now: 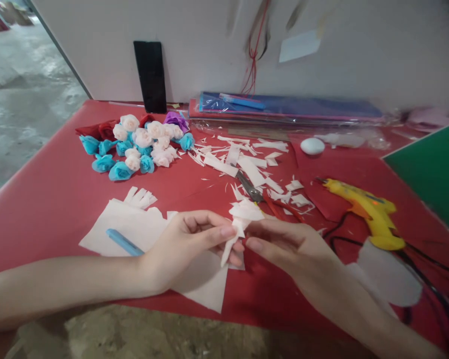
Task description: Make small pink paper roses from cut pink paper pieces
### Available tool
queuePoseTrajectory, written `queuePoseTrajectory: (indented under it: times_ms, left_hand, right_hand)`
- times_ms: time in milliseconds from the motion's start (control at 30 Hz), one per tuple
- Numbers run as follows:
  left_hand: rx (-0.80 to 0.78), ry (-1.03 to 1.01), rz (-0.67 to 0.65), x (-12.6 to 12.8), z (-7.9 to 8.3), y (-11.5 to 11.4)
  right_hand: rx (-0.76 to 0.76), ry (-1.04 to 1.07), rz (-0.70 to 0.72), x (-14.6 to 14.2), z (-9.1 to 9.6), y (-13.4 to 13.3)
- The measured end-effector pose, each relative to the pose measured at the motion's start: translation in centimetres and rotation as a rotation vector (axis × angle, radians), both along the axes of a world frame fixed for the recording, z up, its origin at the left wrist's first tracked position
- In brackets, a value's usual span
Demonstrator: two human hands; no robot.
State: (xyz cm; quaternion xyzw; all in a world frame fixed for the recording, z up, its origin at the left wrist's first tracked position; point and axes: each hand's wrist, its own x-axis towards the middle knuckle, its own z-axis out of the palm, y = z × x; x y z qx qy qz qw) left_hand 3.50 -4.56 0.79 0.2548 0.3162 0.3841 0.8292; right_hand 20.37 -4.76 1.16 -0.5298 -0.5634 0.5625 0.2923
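Note:
Between my hands is a partly formed white paper flower (245,212), with a narrow tail hanging below it. My left hand (198,237) pinches its base between thumb and fingers. The fingers of my right hand (284,244) are bent close to the flower's right side; whether they grip its edge is hard to see. White paper sheets (205,279) lie under my left hand, with a light blue pen (123,242) on them. Just beyond the flower, scissors with red handles (252,189) rest among white paper scraps (250,169).
Blue, white, red and purple paper flowers (134,144) lie at the back left, before a black phone (150,77) leaning on the wall. A yellow glue gun (366,207) with a black cord is at right, near a white egg-shaped object (312,146) and a green board (430,169).

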Motion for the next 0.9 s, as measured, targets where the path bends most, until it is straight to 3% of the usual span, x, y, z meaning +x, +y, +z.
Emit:
queuePoseTrajectory:
  times_ms: [133, 367, 600, 800, 900]
  left_hand:
    - [-0.017, 0.019, -0.010, 0.0, 0.1, -0.1]
    - [0.005, -0.046, -0.009, -0.2, -0.1, 0.0]
    - [-0.004, -0.093, 0.002, -0.2, 0.0, 0.2]
    - [-0.013, -0.086, 0.011, -0.1, 0.2, 0.3]
    - [0.002, -0.075, 0.014, -0.1, 0.0, 0.3]
  right_hand:
    - [-0.141, 0.106, 0.000, -0.3, -0.3, -0.1]
    - [-0.206, 0.308, -0.059, -0.1, -0.2, -0.2]
    - [-0.064, 0.389, -0.231, 0.1, -0.2, 0.7]
    - [-0.205, 0.286, -0.023, -0.1, -0.5, 0.3]
    - [-0.294, 0.349, 0.035, -0.4, -0.4, 0.1]
